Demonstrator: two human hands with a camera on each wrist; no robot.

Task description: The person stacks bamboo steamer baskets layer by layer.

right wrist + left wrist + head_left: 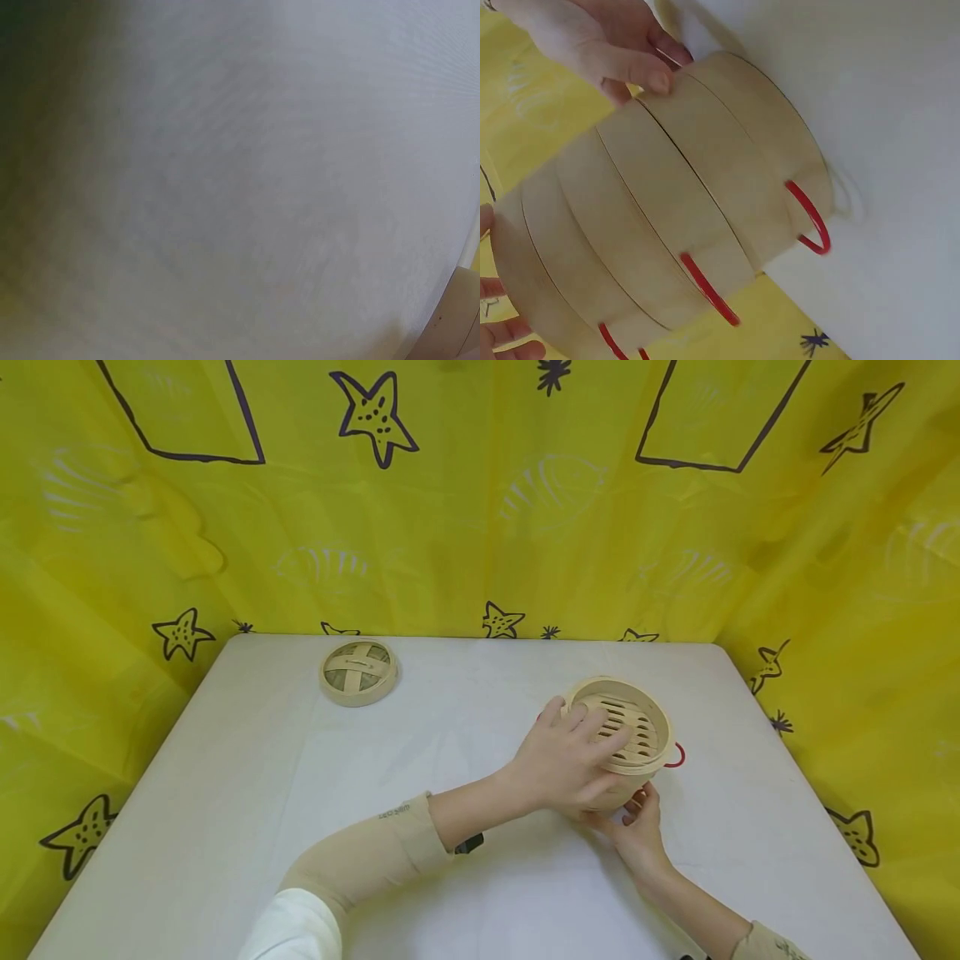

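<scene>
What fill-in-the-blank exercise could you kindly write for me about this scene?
1. The thin curved handles on the tall, round, pale bamboo steamer are ____.
2. In the head view, the round woven bamboo lid lies to the steamer's ____.
3. The left hand and right hand ____ touch the steamer.
4. The starfish-patterned fabric backdrop is mainly ____.

Missing words: red; left; both; yellow.

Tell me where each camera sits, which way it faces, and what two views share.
Head: worn on the head, facing forward and down at the table, steamer stack and lid; left hand, right hand and forearms show.
Left wrist: facing the stack's side and red handles; left fingers and right hand show.
Right wrist: facing a blurred pale surface; no hand is clear.
Shared: head and left wrist both show stack and hands.
</scene>
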